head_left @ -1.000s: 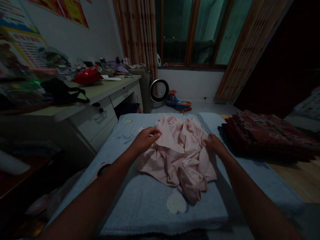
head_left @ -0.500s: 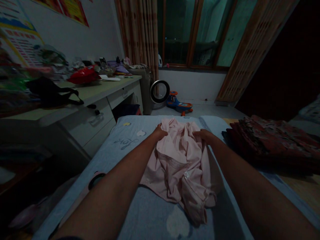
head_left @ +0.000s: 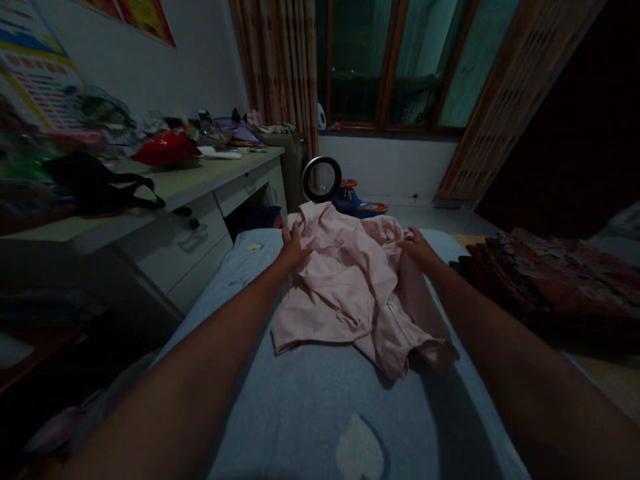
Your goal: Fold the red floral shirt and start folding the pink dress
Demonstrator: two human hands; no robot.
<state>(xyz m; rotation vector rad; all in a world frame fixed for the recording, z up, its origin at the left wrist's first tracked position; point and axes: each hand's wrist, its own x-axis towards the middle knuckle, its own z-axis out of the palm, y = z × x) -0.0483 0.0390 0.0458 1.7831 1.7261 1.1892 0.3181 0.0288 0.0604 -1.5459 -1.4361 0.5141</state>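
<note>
While my left hand [head_left: 295,249] and right hand [head_left: 418,249] are clamping opposite sides of the pink garment [head_left: 345,287] mid-frame, its top is overlapping the far edge of the blue bed [head_left: 290,413], which is stretching on toward the bottom. The cluttered desk [head_left: 213,175] is running along the left; folded fabrics [head_left: 555,280] are sitting at right.

Arms, two, bare: left arm [head_left: 215,347] and right arm [head_left: 500,340], both reaching forward from the lower corners of the view and angled inward. Left hand [head_left: 295,249]: fingers upward, thumb inward, in a grip. Right hand [head_left: 418,248]: about level with the left, well apart, thumb and fingers pinched together.
</note>
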